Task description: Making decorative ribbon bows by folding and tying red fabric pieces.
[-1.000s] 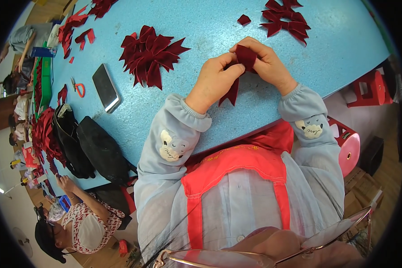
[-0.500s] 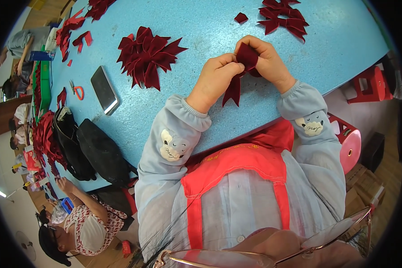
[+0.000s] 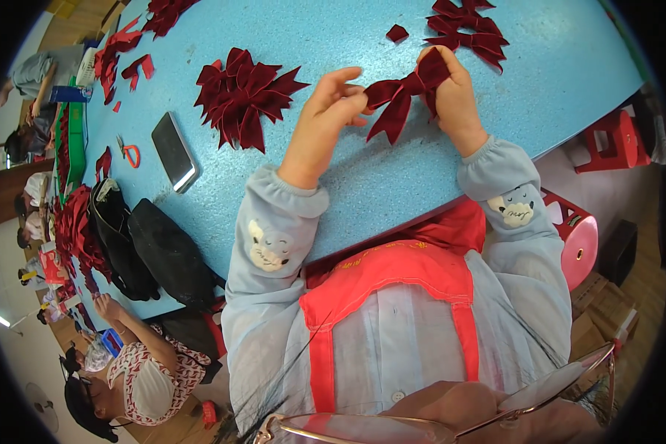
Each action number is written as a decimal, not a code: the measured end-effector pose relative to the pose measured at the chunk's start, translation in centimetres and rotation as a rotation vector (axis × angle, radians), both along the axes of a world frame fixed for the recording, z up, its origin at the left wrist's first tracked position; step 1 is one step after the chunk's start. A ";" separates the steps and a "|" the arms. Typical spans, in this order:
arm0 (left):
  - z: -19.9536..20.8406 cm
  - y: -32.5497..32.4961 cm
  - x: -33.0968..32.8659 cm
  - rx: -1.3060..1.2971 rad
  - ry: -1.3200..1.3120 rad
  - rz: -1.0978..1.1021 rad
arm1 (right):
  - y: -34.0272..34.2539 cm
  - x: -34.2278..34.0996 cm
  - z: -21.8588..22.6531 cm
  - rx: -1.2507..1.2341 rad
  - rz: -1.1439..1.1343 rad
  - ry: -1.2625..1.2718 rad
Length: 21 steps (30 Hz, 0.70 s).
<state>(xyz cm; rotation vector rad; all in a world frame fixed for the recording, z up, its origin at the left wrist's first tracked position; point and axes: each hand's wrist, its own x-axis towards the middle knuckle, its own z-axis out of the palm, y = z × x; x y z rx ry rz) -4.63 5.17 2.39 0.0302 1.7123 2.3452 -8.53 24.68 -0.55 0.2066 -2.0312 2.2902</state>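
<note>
A dark red velvet bow (image 3: 398, 100) with notched tails is held above the blue table (image 3: 288, 29). My right hand (image 3: 455, 100) grips its right loop between thumb and fingers, which partly hide that side. At the left loop, my left hand (image 3: 331, 118) is open, its fingers loosely curled and apart, the tips right by the loop's edge. To the left lies a pile of similar bows (image 3: 240, 96). More bows (image 3: 472, 33) lie beyond my right hand, near a small dark red fabric piece (image 3: 397, 33).
On the left are a phone (image 3: 174, 152), orange-handled scissors (image 3: 130, 153), a black bag (image 3: 170, 251) and red fabric scraps (image 3: 137, 68). A green tray (image 3: 70, 144) stands farther left. A co-worker (image 3: 144, 370) sits at lower left. Red stools (image 3: 614, 144) stand beyond the right edge.
My left hand has moved left and its fingers have spread from their pinch. My right hand has lifted slightly away, and the bow now shows spread out between the hands.
</note>
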 end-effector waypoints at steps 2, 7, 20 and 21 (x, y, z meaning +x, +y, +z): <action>-0.9 -0.2 0.9 -0.016 0.031 -0.013 | 0.1 0.0 0.3 -0.118 -0.006 -0.111; -0.6 0.8 2.0 -0.030 0.093 -0.024 | 0.0 0.2 0.0 -0.138 0.000 -0.017; -0.9 2.6 2.5 0.032 0.056 0.040 | 0.1 0.5 -0.3 0.041 -0.010 0.282; -0.9 2.8 2.6 0.031 0.054 0.040 | 0.1 0.6 -0.3 0.081 -0.014 0.304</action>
